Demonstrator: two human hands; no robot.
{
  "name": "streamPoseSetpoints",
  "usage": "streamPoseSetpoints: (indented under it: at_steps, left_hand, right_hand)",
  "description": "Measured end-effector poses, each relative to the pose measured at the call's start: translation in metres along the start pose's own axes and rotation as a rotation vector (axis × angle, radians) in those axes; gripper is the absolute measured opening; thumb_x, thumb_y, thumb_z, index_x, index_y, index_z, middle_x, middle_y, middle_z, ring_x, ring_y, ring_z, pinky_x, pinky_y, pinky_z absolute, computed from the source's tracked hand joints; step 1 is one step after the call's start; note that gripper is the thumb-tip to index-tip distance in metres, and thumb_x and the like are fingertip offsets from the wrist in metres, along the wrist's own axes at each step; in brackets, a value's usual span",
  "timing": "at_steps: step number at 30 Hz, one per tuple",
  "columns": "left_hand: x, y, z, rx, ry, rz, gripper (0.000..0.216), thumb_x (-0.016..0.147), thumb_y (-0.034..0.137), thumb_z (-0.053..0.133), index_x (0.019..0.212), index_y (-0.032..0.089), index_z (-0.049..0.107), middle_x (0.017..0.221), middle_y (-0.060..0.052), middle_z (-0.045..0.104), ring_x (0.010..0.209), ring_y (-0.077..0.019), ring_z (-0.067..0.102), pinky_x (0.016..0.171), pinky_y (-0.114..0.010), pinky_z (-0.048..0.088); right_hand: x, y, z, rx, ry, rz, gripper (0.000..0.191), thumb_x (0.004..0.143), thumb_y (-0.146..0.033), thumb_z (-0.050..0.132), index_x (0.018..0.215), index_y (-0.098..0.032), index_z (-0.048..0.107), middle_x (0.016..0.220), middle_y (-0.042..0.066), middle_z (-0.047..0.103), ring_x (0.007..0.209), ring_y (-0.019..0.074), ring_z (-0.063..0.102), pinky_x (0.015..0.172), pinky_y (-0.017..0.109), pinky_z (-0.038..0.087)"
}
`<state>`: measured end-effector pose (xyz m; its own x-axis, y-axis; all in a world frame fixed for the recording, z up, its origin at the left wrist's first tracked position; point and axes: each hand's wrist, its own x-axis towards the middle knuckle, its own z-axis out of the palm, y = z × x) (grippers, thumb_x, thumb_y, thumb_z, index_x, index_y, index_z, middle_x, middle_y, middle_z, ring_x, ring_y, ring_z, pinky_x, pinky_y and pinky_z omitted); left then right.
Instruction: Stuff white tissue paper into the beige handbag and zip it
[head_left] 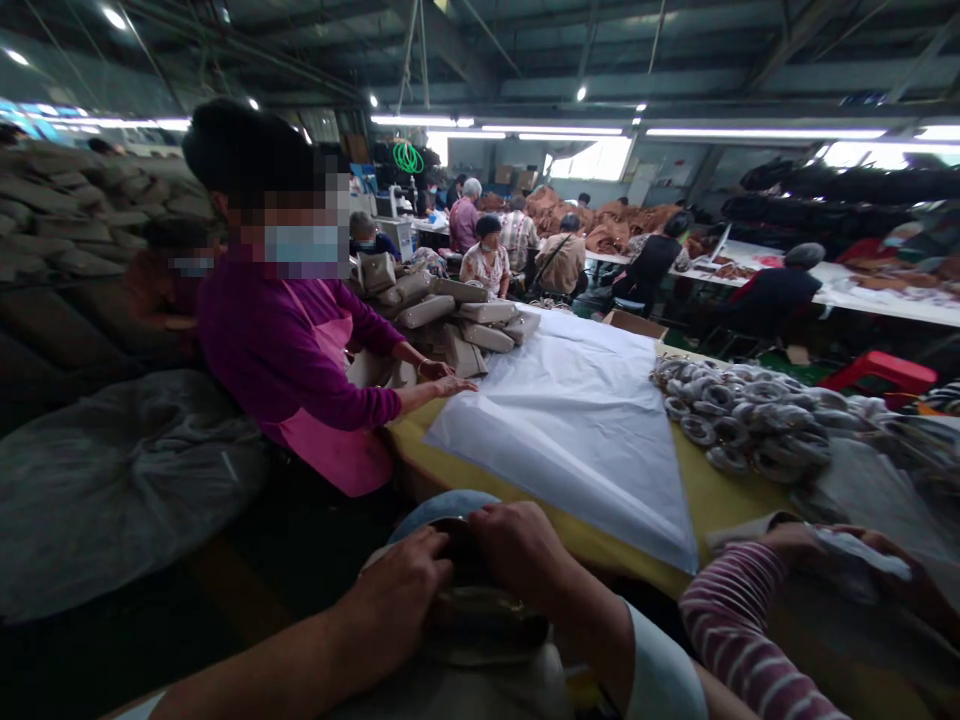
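Note:
My left hand (pixel 401 590) and my right hand (pixel 517 550) are both closed on a beige bag (pixel 480 640) held low in front of me, at the near edge of the yellow table (pixel 720 490). The fingers of both hands meet at the bag's dark top opening, where a metal fitting shows. The bag's lower part is cut off by the frame's bottom edge.
White plastic sheets (pixel 577 420) lie spread on the table. A co-worker in purple with a pink apron (pixel 300 360) touches them at the left, by a stack of beige bags (pixel 457 320). Coiled straps (pixel 742 410) are heaped at right. A striped sleeve (pixel 742 630) reaches in at the lower right.

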<state>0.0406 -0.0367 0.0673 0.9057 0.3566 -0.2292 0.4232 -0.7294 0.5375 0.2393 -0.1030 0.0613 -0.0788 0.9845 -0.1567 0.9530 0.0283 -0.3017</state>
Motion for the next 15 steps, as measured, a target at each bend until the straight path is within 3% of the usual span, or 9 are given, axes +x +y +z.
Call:
streamPoseSetpoints:
  at_steps: [5,10,12,15]
  left_hand:
    - [0.007,-0.011,-0.001,-0.039,-0.097,-0.045,0.013,0.085,0.020,0.062,0.090,0.020,0.074,0.127,-0.008,0.070,0.125,-0.0266,0.061,0.111,-0.037,0.047]
    - [0.007,-0.019,0.004,-0.038,-0.129,-0.109,0.021,0.085,0.026,0.065,0.104,0.021,0.072,0.120,-0.007,0.073,0.113,-0.0253,0.067,0.100,-0.033,0.051]
    - [0.008,-0.017,0.006,-0.024,-0.147,-0.154,0.031,0.083,0.029,0.068,0.113,0.022,0.071,0.119,-0.006,0.075,0.110,-0.0260,0.070,0.095,-0.032,0.053]
    - [0.012,-0.013,0.009,0.024,-0.196,-0.249,0.030,0.084,0.030,0.068,0.113,0.023,0.074,0.113,-0.007,0.079,0.105,-0.0285,0.074,0.091,-0.033,0.055]
  right_hand:
    - [0.008,0.010,0.005,0.092,-0.033,0.008,0.025,0.093,-0.026,0.056,0.086,-0.021,0.079,0.081,0.005,0.077,0.067,0.0165,0.063,0.058,0.027,0.031]
    - [0.009,0.028,0.013,0.412,-0.066,0.044,0.019,0.082,-0.024,0.064,0.086,-0.022,0.082,0.065,-0.003,0.064,0.061,0.0101,0.049,0.057,0.024,0.028]
    - [0.009,0.033,0.016,0.552,-0.096,0.030,0.018,0.082,-0.031,0.069,0.086,-0.021,0.083,0.062,-0.004,0.058,0.059,0.0092,0.047,0.055,0.023,0.029]
    - [0.012,0.042,0.026,0.761,-0.122,-0.020,0.033,0.087,-0.048,0.068,0.081,-0.017,0.080,0.062,-0.004,0.055,0.058,0.0090,0.047,0.055,0.023,0.032]
